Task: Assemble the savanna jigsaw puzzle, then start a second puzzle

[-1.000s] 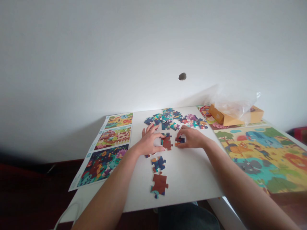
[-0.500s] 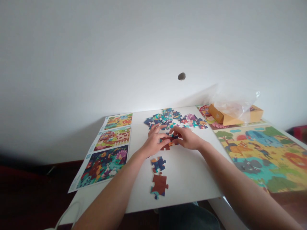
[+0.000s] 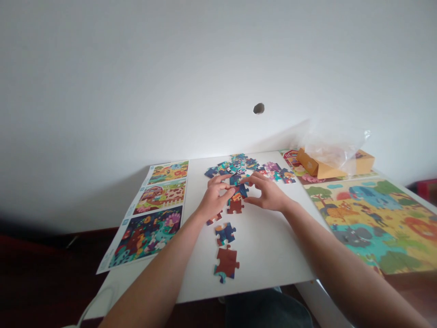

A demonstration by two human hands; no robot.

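In the middle of the white table, joined jigsaw puzzle pieces (image 3: 236, 206) in brown, orange and dark blue lie between my hands. At their left edge is my left hand (image 3: 215, 197), thumb and forefinger closed together on a dark blue puzzle piece (image 3: 241, 190). My right hand (image 3: 264, 193) curves round the right side, its thumb and fingers apart, with fingertips near the upper pieces. Partly covered by my left wrist is a brown puzzle piece (image 3: 214, 219). Closer to me lie a blue-orange puzzle piece (image 3: 225, 233) and a brown puzzle piece (image 3: 227, 262).
A pile of loose puzzle pieces (image 3: 235, 166) spreads beyond my hands. On the left is a picture sheet (image 3: 153, 205). At right lie a finished-looking animal puzzle (image 3: 375, 223), a yellow box (image 3: 327, 171) and a clear plastic bag (image 3: 337, 146). A wall (image 3: 205, 91) rises behind.
My right hand has opened, its thumb drawing back from the joined pieces, which show more now. My left hand has shifted slightly left and down, uncovering the brown piece by its wrist.
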